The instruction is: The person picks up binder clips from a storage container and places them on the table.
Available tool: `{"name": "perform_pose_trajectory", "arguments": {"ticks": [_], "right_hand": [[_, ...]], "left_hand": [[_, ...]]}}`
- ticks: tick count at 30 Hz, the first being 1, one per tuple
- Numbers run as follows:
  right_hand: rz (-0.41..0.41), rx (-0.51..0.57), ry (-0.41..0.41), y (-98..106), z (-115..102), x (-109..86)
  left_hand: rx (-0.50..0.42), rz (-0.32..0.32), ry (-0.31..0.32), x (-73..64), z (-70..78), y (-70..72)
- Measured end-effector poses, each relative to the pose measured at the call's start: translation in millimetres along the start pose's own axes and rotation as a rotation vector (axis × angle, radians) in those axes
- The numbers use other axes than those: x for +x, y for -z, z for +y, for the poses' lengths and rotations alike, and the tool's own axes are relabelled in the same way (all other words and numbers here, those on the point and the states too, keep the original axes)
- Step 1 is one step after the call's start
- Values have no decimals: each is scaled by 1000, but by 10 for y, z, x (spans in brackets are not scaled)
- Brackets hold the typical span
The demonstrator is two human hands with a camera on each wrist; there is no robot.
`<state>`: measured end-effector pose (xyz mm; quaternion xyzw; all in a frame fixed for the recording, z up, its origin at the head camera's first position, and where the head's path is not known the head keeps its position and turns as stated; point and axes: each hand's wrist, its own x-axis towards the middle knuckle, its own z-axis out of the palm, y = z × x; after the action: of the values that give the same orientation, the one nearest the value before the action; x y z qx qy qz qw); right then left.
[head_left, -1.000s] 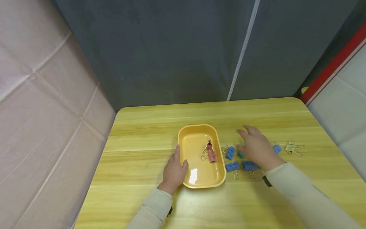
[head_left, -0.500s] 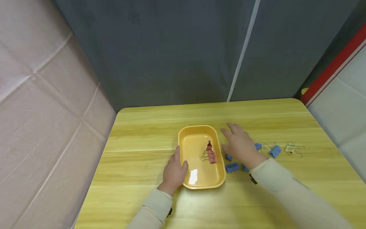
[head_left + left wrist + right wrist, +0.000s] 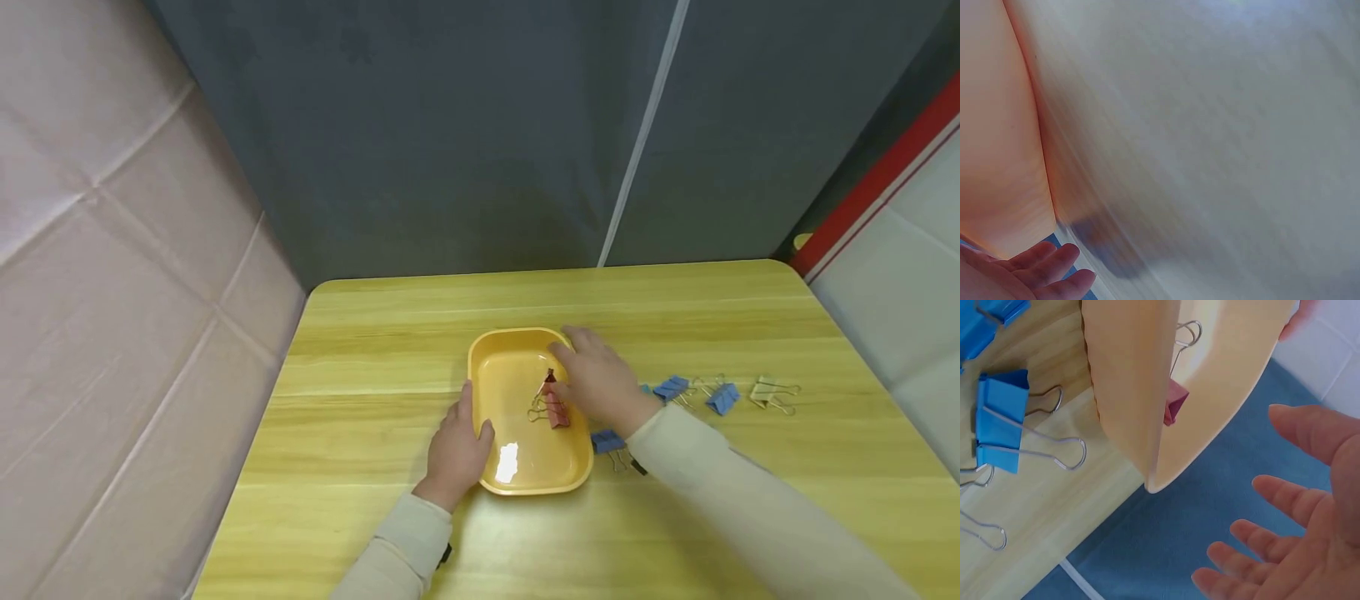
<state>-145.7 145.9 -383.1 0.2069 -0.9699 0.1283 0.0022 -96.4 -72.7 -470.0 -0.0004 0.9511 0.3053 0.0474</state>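
Observation:
A yellow plastic tray (image 3: 525,471) sits on the wooden table with a pink binder clip (image 3: 557,414) and a dark red one (image 3: 551,376) inside. My left hand (image 3: 457,454) holds the tray's left side, thumb over the rim and fingers along the outer wall. Over the right rim is my right hand (image 3: 596,379), fingers spread and nothing between them; the right wrist view shows its fingers (image 3: 1272,540) apart from the tray wall. Blue binder clips (image 3: 672,387) lie on the table to the right, some partly hidden by the right hand and sleeve.
A pale yellow binder clip (image 3: 765,392) lies farthest right among the loose clips. Behind the wooden table (image 3: 360,400) stands a dark grey cloth partition (image 3: 450,150). White-pink padded panels (image 3: 135,333) rise at the left, and a red-edged white panel (image 3: 926,275) at the right.
My right hand has moved left from above the blue clips to the tray's right rim, uncovering some clips on the right. My left hand and the tray stay put.

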Motion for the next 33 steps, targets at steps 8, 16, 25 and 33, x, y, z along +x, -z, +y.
{"name": "perform_pose_trajectory", "arguments": {"ticks": [8, 16, 25, 33], "right_hand": [[-67, 27, 11, -61, -60, 115], [-155, 21, 11, -96, -107, 243], [-278, -32, -22, -141, -186, 417], [-364, -92, -53, -222, -228, 522]], "left_hand": [[-2, -3, -2, 1, 7, 0], [8, -1, -10, -1, 7, -3], [7, 8, -8, 8, 7, -6], [4, -3, -9, 10, 13, 11]]}}
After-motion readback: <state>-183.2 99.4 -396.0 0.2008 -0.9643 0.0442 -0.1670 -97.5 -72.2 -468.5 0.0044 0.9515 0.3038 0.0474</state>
